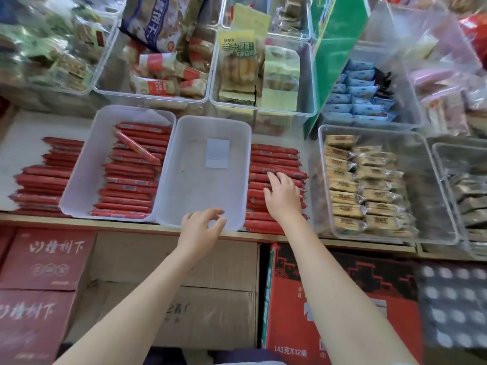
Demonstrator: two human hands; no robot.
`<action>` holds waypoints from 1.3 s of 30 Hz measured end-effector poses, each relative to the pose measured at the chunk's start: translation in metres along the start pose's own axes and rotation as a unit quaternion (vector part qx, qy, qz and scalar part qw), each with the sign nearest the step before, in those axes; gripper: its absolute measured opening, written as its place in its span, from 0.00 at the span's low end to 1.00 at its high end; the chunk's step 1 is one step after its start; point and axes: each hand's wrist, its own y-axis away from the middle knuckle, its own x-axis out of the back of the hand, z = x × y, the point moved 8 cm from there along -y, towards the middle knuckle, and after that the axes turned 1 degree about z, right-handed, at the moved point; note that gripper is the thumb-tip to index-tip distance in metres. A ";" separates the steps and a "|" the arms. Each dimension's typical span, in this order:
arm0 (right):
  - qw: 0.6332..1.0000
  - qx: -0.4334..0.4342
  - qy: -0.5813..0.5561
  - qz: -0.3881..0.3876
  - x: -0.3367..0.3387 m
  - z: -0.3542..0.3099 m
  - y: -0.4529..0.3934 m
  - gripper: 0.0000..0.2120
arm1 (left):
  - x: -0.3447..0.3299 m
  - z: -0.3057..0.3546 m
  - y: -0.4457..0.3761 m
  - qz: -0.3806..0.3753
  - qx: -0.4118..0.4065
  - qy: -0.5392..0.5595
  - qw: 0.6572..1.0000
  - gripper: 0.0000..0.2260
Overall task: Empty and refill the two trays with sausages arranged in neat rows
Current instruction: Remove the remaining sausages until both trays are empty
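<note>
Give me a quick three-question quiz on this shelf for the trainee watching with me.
1. True or false: the right tray holds no sausages.
2. Where does the right hand rest? A) in the left tray B) on the right pile of sausages C) on a cardboard box
3. What lies askew on the rows in the left tray?

Key: 1 true; 2 B; 3 one loose sausage, lying diagonally.

empty tray (200,185) open from above, flanked closely by sausage pile (274,164) and filled tray (87,164)
</note>
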 end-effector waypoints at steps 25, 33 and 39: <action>1.000 -0.004 0.010 0.024 -0.121 -0.334 -0.069 0.10 | 0.178 -0.215 -0.001 0.012 -0.013 -0.196 0.981 0.33; 0.919 -0.145 -0.366 -0.036 -0.099 -0.329 -0.014 0.07 | 0.179 -0.212 0.000 -0.032 0.009 -0.191 0.981 0.32; 0.619 -0.239 -0.747 -0.043 -0.044 -0.278 0.052 0.06 | 0.182 -0.188 0.010 0.002 0.041 -0.155 0.987 0.31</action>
